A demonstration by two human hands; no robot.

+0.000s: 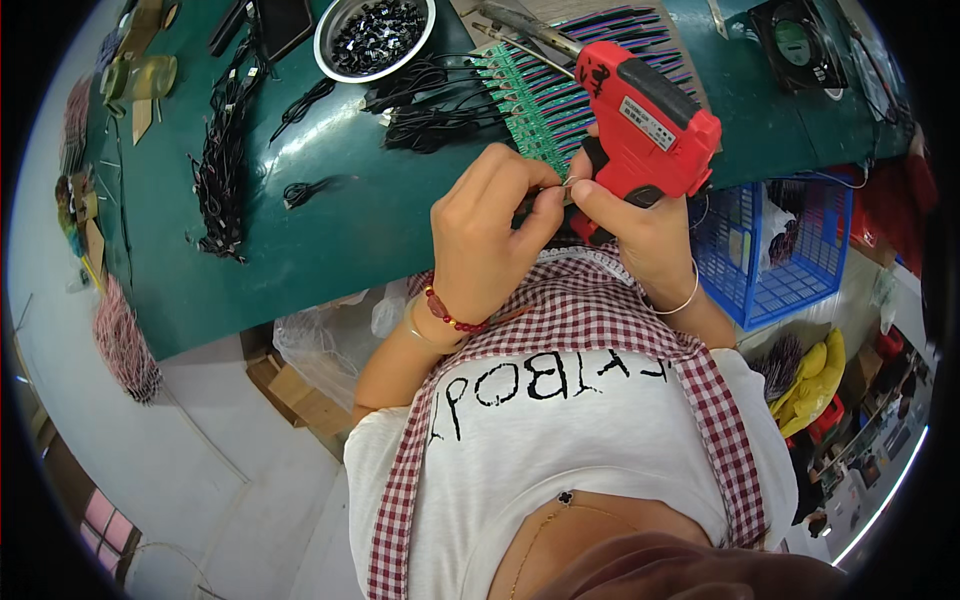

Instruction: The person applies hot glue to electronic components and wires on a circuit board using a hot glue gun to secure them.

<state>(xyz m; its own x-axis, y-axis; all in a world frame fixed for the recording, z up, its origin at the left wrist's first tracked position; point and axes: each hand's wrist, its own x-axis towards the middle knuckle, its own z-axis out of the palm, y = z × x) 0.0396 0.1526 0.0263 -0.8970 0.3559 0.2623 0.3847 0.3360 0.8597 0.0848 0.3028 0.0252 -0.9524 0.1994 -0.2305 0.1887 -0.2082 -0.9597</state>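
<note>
My right hand grips a red glue gun by its handle, its body pointing up and away from me. My left hand is closed with its fingertips pinching a small part right at my right hand's fingertips, near the table's front edge. Just beyond both hands lies a row of small green circuit boards with purple and black wires fanning out across the green table. What the left fingers pinch is too small to name.
A metal bowl of small black parts stands at the back. Bundles of black cables lie at the left, a black fan at the back right. A blue plastic basket hangs beside the table on my right.
</note>
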